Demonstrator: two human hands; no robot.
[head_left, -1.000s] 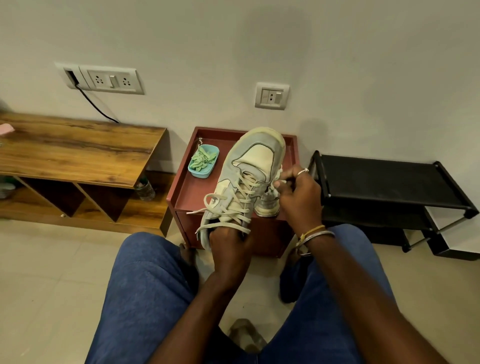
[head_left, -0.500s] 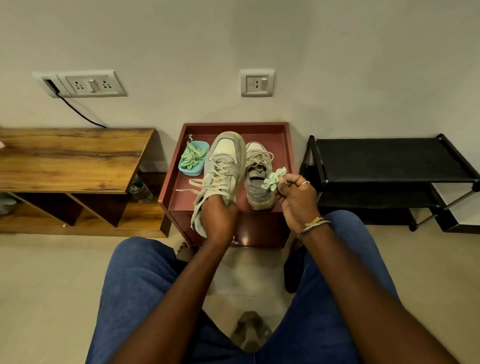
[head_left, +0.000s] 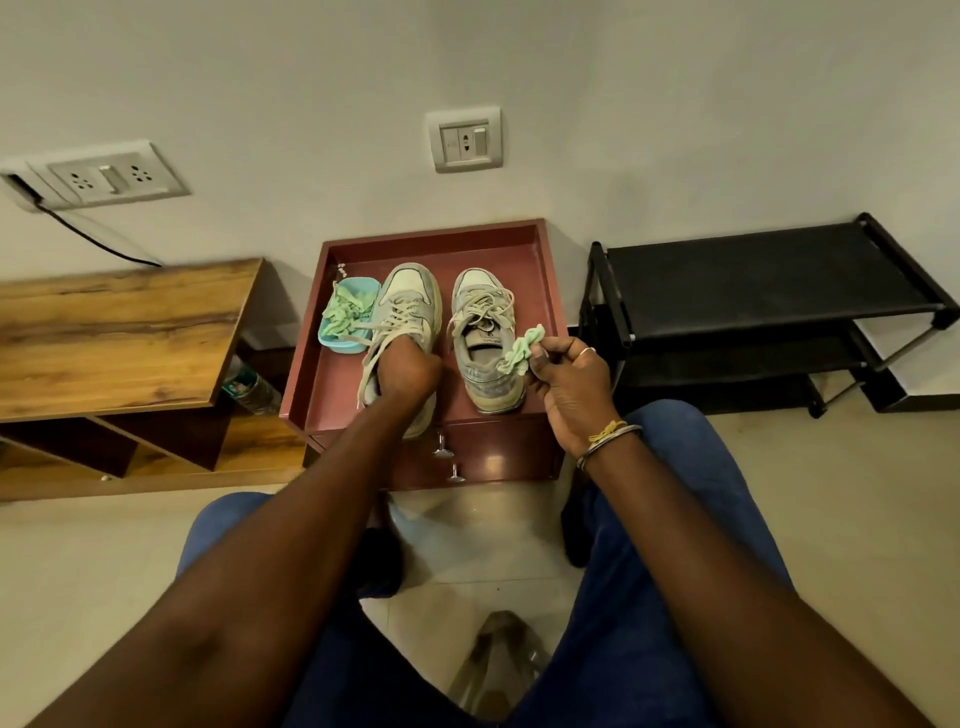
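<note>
At the far left a wooden bench (head_left: 119, 332) is seen against the wall, with a socket panel (head_left: 111, 176) above it and a plastic bottle (head_left: 249, 387) tucked beside its right end. Next to it a red cabinet (head_left: 332, 395) with a rimmed top is placed. In the top's left rear part a blue dish (head_left: 340, 349) is set, filled with pale green strips (head_left: 345, 312) and touching the held sneaker (head_left: 410, 296). That sneaker is stood flat on the cabinet top, toe toward the wall and laces loose. Its heel end is gripped by the left hand (head_left: 408, 369), whose fingers are curled down over the collar. The fingertips are hidden, so how deep they reach cannot be told.

Just to the right, apart from the first, a second sneaker (head_left: 480, 322) is stood parallel with its opening uncovered. A crumpled green bundle (head_left: 522, 348) is pinched between the thumb and fingertips of the right hand (head_left: 569, 379) and is held over the second sneaker's right side, near the heel. A ring and wrist bangles (head_left: 608, 439) are worn on that arm. At the far right a black shoe rack (head_left: 769, 280) is seen
</note>
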